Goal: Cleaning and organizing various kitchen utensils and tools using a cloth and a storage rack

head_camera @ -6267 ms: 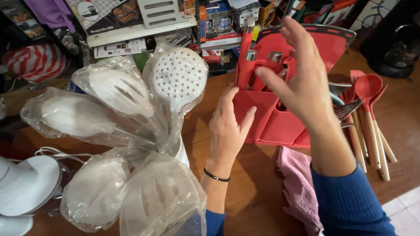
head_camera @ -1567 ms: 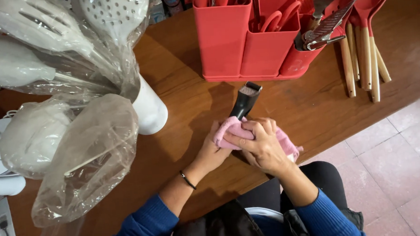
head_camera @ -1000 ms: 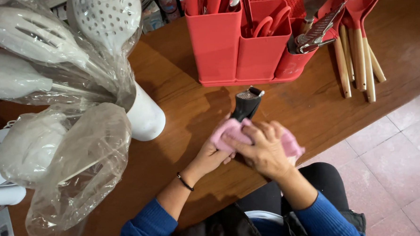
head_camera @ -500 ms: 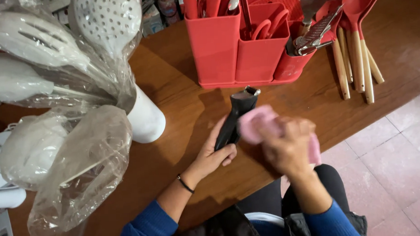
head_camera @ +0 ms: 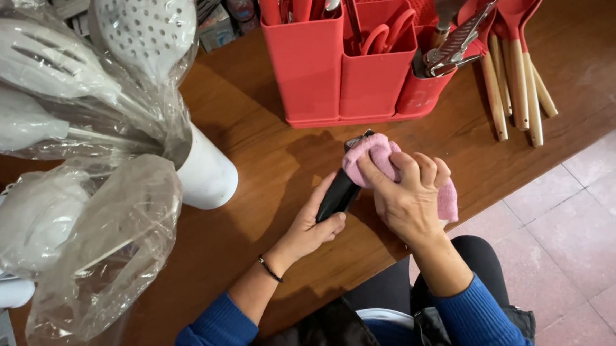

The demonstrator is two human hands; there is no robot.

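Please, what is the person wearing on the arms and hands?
Both arms have blue ribbed-knit long sleeves, pushed up from the wrists. The left hand has a thin dark bracelet at its wrist. The right hand is bare, no glove; I see no ring or watch on either.

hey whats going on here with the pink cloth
A person seated at a wooden table holds a black-handled tool in the left hand and presses a pink cloth over its upper end with the right hand. Just behind stands a red utensil holder, with red spoons lying beside it. White utensils in plastic wrap stand to the left.
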